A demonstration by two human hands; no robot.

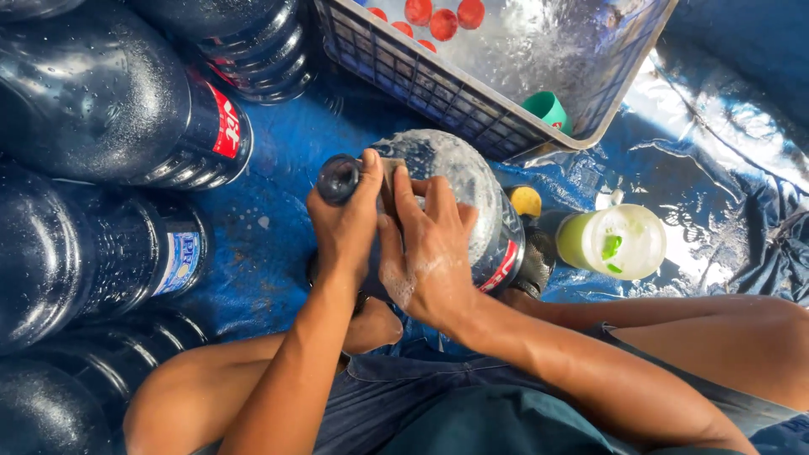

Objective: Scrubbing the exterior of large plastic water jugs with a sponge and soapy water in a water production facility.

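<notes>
I clamp my left hand (344, 223) around the soapy jug's (459, 198) neck while my right hand's (430, 253) fingers press the scrub pad (389, 181) firmly, scrubbing evenly.

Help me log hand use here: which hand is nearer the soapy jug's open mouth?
Left. The left hand grips the neck just below the mouth of the jug; the right hand rests farther back on the jug's shoulder.

A wet, wrinkled blue plastic tarpaulin (278, 160) covers the floor. On it lie large dark blue plastic water jugs (93, 93) at left, a grey plastic lattice crate (438, 93) at the top, a soapy jug (472, 202) in the middle, and a translucent tub of yellow-green liquid (613, 243).
</notes>
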